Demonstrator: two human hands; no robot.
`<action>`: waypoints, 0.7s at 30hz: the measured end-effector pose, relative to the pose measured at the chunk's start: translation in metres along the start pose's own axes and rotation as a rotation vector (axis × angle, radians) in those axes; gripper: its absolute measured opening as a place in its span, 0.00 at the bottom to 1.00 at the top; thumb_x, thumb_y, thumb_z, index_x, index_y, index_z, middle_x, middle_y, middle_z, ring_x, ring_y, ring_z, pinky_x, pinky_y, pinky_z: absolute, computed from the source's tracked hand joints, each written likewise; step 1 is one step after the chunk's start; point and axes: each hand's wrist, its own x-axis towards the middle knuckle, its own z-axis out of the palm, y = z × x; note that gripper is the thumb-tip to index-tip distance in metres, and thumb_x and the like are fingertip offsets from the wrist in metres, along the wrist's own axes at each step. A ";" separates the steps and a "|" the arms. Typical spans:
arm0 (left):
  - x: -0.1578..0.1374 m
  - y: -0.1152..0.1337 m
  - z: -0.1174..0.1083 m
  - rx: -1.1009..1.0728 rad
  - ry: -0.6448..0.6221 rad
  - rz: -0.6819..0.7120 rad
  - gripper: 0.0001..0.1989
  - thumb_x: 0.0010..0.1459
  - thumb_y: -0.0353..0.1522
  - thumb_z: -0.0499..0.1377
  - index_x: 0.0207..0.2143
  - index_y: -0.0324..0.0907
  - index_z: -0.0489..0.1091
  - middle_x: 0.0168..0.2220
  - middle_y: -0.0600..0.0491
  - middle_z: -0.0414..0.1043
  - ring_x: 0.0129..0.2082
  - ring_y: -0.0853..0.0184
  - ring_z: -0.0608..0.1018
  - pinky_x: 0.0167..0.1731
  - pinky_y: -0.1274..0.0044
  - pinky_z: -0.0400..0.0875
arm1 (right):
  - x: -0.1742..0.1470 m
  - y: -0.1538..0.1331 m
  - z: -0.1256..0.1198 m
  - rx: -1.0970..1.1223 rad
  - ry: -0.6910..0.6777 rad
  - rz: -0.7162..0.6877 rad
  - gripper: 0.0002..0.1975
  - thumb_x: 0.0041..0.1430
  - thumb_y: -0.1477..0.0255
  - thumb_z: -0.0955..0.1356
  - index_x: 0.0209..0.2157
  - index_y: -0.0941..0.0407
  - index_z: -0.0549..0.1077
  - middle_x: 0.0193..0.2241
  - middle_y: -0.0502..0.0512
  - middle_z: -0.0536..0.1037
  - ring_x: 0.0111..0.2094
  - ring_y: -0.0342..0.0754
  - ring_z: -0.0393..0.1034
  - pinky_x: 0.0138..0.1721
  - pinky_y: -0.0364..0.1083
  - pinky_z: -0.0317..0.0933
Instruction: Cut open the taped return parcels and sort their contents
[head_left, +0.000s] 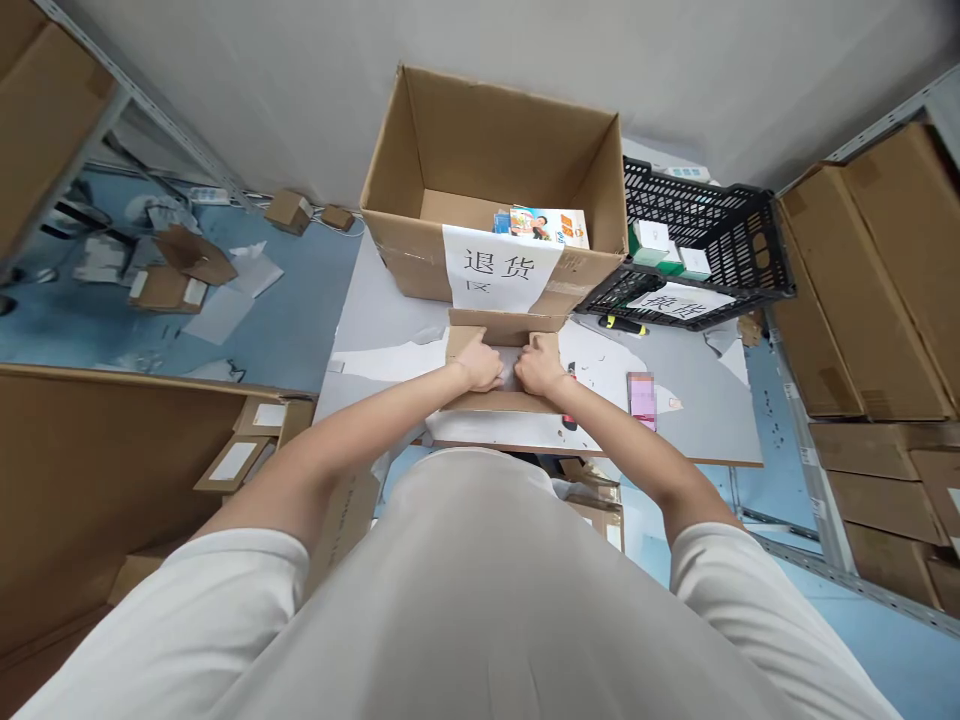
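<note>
A small open cardboard box [499, 402] lies on the table in front of me, its flaps spread outward. My left hand [481, 364] is closed at the box's left side flap, fingers curled over into the opening. On the opposite side, my right hand [537, 365] grips the right flap in the same way. Between the two fists a greyish surface shows inside the box; what it is I cannot make out. A red and black utility knife [570, 420] lies partly hidden under my right wrist.
A large open carton [412, 265] with a paper sign holds several packs behind the small box. A black plastic crate [761, 245] with small boxes stands at the right. A phone [642, 398] and a yellow-black cutter [622, 325] lie on the table [712, 420]. Cartons flank both sides.
</note>
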 end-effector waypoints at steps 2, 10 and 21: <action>-0.010 -0.004 -0.001 0.028 0.073 -0.117 0.11 0.51 0.39 0.61 0.30 0.43 0.79 0.31 0.46 0.79 0.40 0.52 0.78 0.61 0.54 0.34 | -0.015 0.003 0.001 0.011 0.075 0.043 0.15 0.57 0.78 0.62 0.38 0.60 0.80 0.36 0.67 0.79 0.46 0.61 0.67 0.58 0.63 0.39; -0.083 -0.019 0.026 -0.112 0.201 -0.452 0.54 0.43 0.60 0.57 0.62 0.30 0.58 0.63 0.29 0.54 0.62 0.36 0.55 0.58 0.47 0.24 | -0.070 0.028 0.063 0.296 0.191 0.296 0.42 0.61 0.51 0.57 0.67 0.62 0.42 0.67 0.71 0.45 0.66 0.66 0.42 0.59 0.71 0.38; -0.081 -0.037 0.077 -0.267 0.166 -0.434 0.70 0.38 0.64 0.56 0.67 0.29 0.26 0.69 0.35 0.30 0.68 0.46 0.38 0.62 0.52 0.38 | -0.060 0.027 0.089 0.420 0.327 0.285 0.43 0.62 0.53 0.58 0.68 0.62 0.34 0.68 0.72 0.37 0.68 0.67 0.30 0.59 0.73 0.36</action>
